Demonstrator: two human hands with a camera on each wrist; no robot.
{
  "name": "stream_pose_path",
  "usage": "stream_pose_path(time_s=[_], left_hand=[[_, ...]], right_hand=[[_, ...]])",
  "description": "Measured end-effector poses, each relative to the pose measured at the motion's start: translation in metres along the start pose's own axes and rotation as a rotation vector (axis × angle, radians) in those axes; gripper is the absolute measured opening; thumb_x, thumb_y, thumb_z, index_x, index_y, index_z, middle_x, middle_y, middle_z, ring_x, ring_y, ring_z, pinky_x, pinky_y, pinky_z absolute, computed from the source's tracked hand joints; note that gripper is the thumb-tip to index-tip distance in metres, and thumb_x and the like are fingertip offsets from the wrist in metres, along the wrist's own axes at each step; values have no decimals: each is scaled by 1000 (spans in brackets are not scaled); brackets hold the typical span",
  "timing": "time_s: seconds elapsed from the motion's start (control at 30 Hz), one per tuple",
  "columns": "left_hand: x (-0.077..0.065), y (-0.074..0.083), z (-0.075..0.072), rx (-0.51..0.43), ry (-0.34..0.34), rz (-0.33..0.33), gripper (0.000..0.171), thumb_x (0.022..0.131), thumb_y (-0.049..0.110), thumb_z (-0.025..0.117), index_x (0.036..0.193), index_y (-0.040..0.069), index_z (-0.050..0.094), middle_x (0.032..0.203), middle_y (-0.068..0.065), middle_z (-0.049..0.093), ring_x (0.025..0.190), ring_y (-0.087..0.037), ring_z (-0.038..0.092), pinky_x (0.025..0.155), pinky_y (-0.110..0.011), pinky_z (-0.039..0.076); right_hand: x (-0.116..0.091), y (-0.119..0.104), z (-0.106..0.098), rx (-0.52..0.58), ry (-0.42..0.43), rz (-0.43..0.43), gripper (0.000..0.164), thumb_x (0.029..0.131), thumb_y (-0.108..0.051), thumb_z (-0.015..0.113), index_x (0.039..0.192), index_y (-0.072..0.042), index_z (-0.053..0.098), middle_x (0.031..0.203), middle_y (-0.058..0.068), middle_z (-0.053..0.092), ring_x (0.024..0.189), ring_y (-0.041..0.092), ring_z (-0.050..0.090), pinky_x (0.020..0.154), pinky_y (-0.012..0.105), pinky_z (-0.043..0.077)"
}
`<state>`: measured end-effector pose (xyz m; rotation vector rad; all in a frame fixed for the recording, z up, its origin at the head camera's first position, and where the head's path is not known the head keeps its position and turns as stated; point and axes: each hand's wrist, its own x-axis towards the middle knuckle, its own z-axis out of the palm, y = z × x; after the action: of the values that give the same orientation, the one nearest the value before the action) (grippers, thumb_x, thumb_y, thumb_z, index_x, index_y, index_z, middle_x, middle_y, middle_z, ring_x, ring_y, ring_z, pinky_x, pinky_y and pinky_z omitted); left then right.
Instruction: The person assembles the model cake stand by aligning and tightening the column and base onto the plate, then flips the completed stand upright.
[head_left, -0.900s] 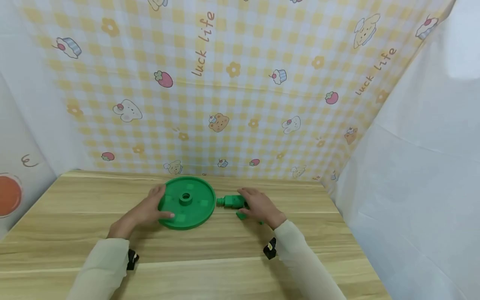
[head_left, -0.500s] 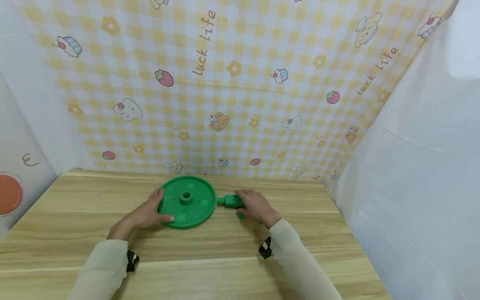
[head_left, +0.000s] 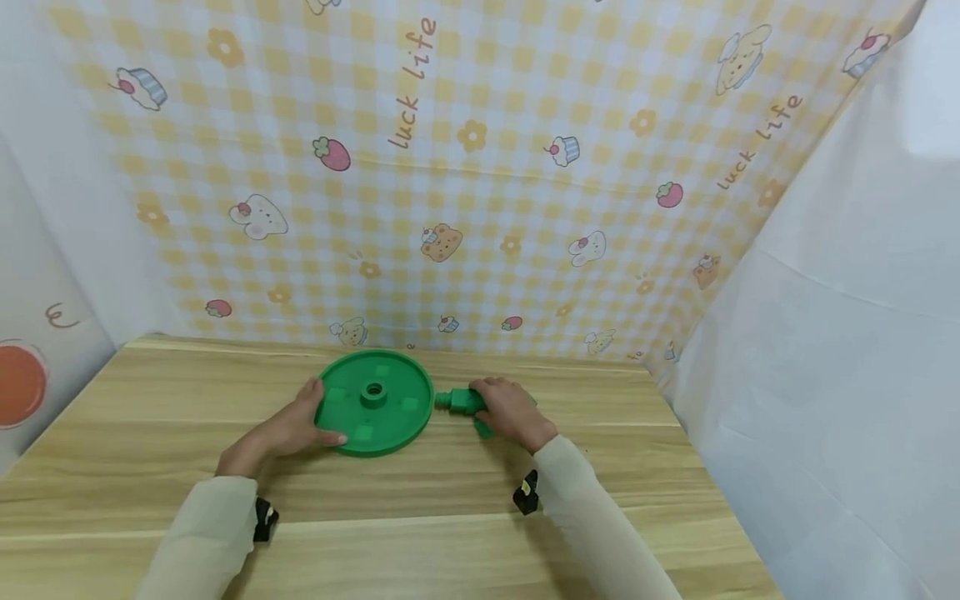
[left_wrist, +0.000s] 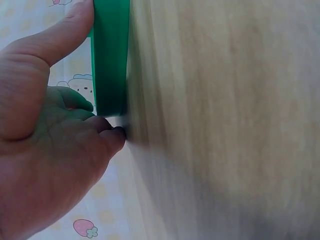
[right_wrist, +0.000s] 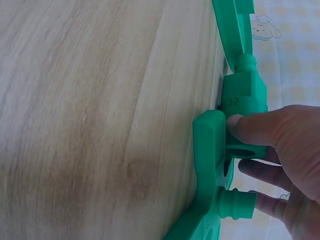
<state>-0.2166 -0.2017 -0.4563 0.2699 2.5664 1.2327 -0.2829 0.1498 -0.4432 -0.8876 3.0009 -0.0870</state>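
Observation:
A green round plate (head_left: 397, 383) with a raised rim and a hollow threaded boss at its centre lies on the table in the head view. My left hand (head_left: 294, 423) holds its left edge, thumb on the upper side; the other fingers are partly hidden. Just right of the plate, my right hand (head_left: 510, 412) pinches a green blocky connector (right_wrist: 245, 95) marked 32, its ribbed tip pointing at the rim. Beside the thumb in the right wrist view is an angled green piece (right_wrist: 207, 150) with a ribbed peg (right_wrist: 240, 204); the hand covers much of it in the head view.
The wooden table (head_left: 420, 550) extends toward me and to both sides. A yellow checked cloth (head_left: 480, 200) with cartoon prints hangs at its back edge. White sheets (head_left: 832, 292) stand at the sides. Each wrist wears a small black device (head_left: 527, 493).
My right hand has shifted slightly left along the connector, thumb and fingers settling on it. The left hand and the plate have stayed in place.

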Motion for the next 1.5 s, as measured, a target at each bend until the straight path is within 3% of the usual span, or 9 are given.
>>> stream_pose_path(time_s=[0.23, 0.4, 0.5, 0.63, 0.73, 0.97, 1.13, 1.5], left_hand=[[5, 0, 5, 48, 25, 12, 118, 83, 30, 81, 148, -21, -2, 153, -45, -9, 142, -61, -3, 112, -71, 12], [5, 3, 8, 21, 15, 5, 120, 83, 31, 82, 150, -17, -5, 153, -43, -16, 142, -60, -12, 111, -73, 7], [5, 4, 10, 6, 11, -9, 124, 82, 33, 82, 150, -16, -9, 152, -42, -20, 141, -60, -16, 111, -73, 6], [8, 5, 13, 51, 21, -7, 125, 81, 37, 83, 149, -19, -6, 153, -44, -11, 142, -61, -3, 112, -71, 13], [9, 7, 16, 87, 22, 4, 124, 80, 40, 83, 149, -19, -2, 154, -44, -3, 141, -62, 1, 113, -71, 13], [9, 13, 19, 77, 6, 1, 127, 79, 42, 83, 151, -16, -6, 156, -41, -5, 142, -60, -11, 112, -72, -4], [10, 12, 21, 62, 14, -5, 128, 80, 40, 83, 150, -17, -8, 155, -43, -5, 143, -59, -9, 113, -71, -4], [10, 12, 21, 60, -15, -39, 129, 81, 42, 81, 149, -18, -11, 155, -42, -7, 144, -56, -10, 114, -69, -5]], right_hand=[[1, 7, -6, 151, 28, 17, 48, 92, -16, 72, 135, -2, 58, 129, 14, 63, 109, 27, 65, 91, 41, 54], [4, 7, -14, 274, 83, 61, 50, 95, -18, 68, 140, -2, 54, 135, 14, 58, 112, 27, 63, 92, 42, 53], [9, 1, -17, 356, 109, 44, 48, 95, -17, 67, 139, -2, 54, 134, 15, 58, 109, 26, 63, 90, 41, 54], [16, -10, -19, 453, 123, 4, 47, 94, -14, 67, 137, 1, 55, 132, 17, 59, 105, 27, 66, 87, 38, 56], [21, -18, -19, 477, 108, -2, 47, 95, -15, 67, 138, 1, 55, 134, 17, 59, 106, 27, 66, 87, 36, 56], [32, -36, -24, 425, 56, -42, 49, 97, -21, 66, 139, -1, 54, 137, 15, 57, 112, 25, 63, 90, 36, 55], [36, -46, -28, 428, 58, -47, 50, 97, -22, 66, 141, -2, 53, 137, 12, 58, 112, 24, 63, 90, 34, 55], [43, -62, -39, 554, 67, -33, 56, 97, -20, 66, 147, -5, 45, 142, 14, 55, 120, 29, 60, 93, 40, 54]])
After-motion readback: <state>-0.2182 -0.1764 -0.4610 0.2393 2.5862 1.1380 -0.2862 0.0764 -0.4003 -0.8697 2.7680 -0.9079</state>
